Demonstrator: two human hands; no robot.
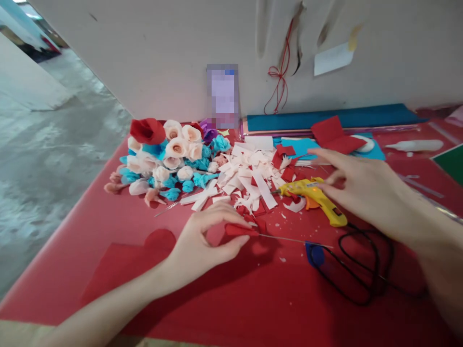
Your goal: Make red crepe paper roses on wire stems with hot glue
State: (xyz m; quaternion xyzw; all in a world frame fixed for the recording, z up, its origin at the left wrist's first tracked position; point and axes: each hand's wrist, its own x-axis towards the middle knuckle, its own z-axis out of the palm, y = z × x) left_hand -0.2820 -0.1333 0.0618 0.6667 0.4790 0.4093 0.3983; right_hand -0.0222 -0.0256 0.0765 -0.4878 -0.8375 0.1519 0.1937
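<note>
My left hand pinches a rolled red paper flower bud between thumb and fingers. From the bud a thin wire stem sticks out to the right, nearly level above the red table. My right hand is open, its index finger stretched out and its thumb apart. Just beneath it lies a yellow glue gun, nozzle pointing left. Whether the thumb touches the gun I cannot tell. Cut strips of white paper lie heaped between the hands, with red scraps among them.
Paper flowers in white, blue and red are piled at back left. The gun's black cord loops at right by a blue piece. Red paper sheets lie front left. A phone leans on the wall; a white bottle lies far right.
</note>
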